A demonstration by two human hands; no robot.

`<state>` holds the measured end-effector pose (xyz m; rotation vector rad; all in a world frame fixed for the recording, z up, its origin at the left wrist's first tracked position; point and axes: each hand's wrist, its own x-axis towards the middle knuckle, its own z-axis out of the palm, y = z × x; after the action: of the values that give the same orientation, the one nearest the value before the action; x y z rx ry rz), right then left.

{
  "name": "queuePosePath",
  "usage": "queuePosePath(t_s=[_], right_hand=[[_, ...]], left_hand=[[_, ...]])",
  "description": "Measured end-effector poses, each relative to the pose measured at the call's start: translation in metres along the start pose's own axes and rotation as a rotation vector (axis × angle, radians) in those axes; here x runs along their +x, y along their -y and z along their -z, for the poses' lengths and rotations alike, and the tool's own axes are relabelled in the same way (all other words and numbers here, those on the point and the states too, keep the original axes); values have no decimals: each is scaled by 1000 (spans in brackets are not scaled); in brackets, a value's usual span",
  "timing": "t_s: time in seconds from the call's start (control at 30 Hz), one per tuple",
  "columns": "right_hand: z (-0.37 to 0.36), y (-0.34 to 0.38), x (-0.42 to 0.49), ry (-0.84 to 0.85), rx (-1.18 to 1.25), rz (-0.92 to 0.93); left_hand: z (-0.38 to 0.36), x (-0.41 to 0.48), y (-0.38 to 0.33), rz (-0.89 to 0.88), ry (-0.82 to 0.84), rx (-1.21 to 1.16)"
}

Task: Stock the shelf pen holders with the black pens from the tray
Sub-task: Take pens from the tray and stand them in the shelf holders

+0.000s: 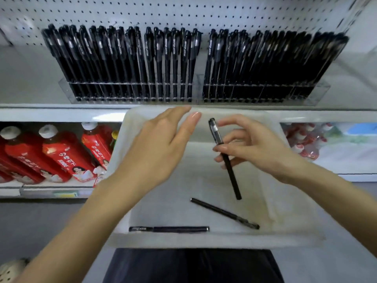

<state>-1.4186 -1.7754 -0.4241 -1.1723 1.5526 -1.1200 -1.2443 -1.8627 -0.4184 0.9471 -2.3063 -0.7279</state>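
Along the white plastic tray's (295, 221) near edge lay one slim black pen (169, 229), another pen (224, 213) slanting beside it, while the right hand (257, 148) pinched a third pen (229, 168) mid-barrel, cap up, and the left hand (163, 146) hovered flat, empty; lowering it upright should suit the clear, crowded holders (65, 86).
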Motion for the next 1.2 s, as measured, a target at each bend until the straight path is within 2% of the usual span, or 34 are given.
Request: queuePosePath(t_s=[0.17, 0.43, 0.53, 0.67, 0.9, 1.03, 1.2], right_hand=[[54, 16, -6, -85, -60, 116], [130, 15, -6, -559, 33, 221], [153, 18, 0, -660, 53, 262], [184, 25, 10, -748, -67, 334], [208, 29, 28, -727, -139, 464], [208, 20, 35, -708, -309, 515], [209, 13, 44, -653, -355, 480]], left_hand=[[-26, 35, -19, -129, 65, 119], [-82, 85, -46, -286, 181, 348], [-100, 99, -57, -364, 187, 391], [-117, 113, -69, -401, 199, 439], [-140, 122, -66, -454, 63, 499], [-143, 122, -65, -426, 81, 520], [-144, 124, -64, -422, 90, 523]])
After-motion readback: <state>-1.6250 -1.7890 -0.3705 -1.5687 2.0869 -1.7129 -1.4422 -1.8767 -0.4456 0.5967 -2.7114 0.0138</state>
